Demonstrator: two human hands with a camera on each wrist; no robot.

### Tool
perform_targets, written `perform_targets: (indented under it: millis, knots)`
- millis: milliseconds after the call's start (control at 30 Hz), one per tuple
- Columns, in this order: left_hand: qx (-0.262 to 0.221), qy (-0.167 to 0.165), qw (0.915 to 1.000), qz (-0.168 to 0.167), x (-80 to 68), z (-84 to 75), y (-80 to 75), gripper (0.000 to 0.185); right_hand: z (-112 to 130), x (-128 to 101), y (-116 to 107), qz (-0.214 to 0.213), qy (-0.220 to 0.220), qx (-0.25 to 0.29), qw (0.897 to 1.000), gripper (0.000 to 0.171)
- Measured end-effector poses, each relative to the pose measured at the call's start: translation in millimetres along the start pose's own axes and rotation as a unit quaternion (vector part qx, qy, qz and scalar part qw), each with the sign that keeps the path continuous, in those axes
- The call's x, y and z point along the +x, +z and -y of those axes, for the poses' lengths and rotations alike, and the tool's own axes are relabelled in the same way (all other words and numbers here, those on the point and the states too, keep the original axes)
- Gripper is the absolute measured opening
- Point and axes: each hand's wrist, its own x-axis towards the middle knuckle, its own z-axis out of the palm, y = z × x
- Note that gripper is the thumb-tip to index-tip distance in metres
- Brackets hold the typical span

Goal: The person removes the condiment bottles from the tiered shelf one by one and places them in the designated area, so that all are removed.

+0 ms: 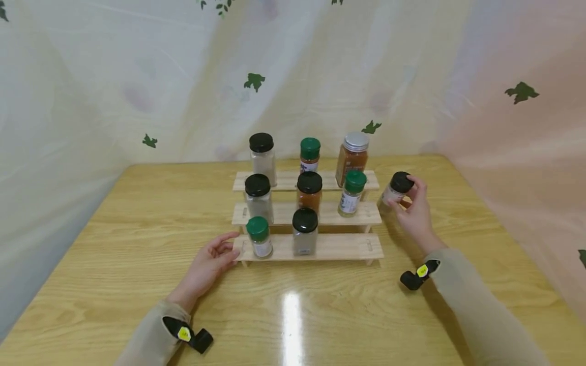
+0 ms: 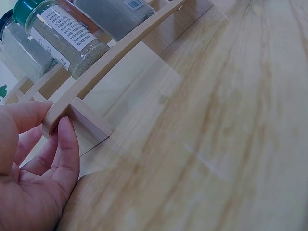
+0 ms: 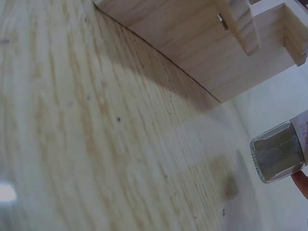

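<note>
Resting against the near left corner of the stepped rack (image 1: pixel 329 247), the left hand (image 1: pixel 208 267) lies relaxed, fingers straight, grasping nothing. Eight jars already stand on its three steps. Farther right, the right hand (image 1: pixel 414 211) grips a black-capped jar (image 1: pixel 396 189), lifted beside the rack, not yet placed.

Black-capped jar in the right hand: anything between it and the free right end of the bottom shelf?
Nothing visible. The right hand holds the black-capped jar off the rack's right side, beside the middle step. The bottom step's right end is bare; the nearest jar, a green-capped one, stands one step higher.
</note>
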Motion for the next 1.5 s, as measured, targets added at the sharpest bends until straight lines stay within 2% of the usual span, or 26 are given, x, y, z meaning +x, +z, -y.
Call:
perform_targets:
  millis: [167, 367, 533, 800, 1067, 1500]
  knots:
    - [0.001, 0.007, 1.0000, 0.005, 0.8, -0.1, -0.8, 0.052, -5.3, 2.3, 4.8, 0.011, 0.012, 0.000, 1.000, 0.071]
    - [0.001, 0.004, 1.0000, 0.000, -0.5, 1.3, -1.3, 0.052, -8.5, 5.1, 6.4, 0.033, 0.006, 0.002, 0.999, 0.072]
    - [0.004, 0.002, 1.0000, -0.003, 0.4, 0.7, -0.2, 0.051, -9.2, 8.7, 1.9, 0.046, -0.008, -0.016, 0.999, 0.071]
    - [-0.002, 0.013, 0.9999, 0.003, 3.0, 1.2, 0.8, 0.052, -8.9, 16.0, -8.3, 0.089, 0.018, -0.031, 0.995, 0.073]
    - [-0.002, 0.006, 1.0000, -0.005, 0.8, 0.3, 2.3, 0.051, -7.2, 18.5, -14.3, 0.114, 0.028, -0.053, 0.992, 0.071]
    - [-0.003, 0.004, 1.0000, -0.005, 1.2, 1.1, 1.4, 0.051, 4.9, 19.6, -25.2, 0.114, 0.009, -0.042, 0.993, 0.064]
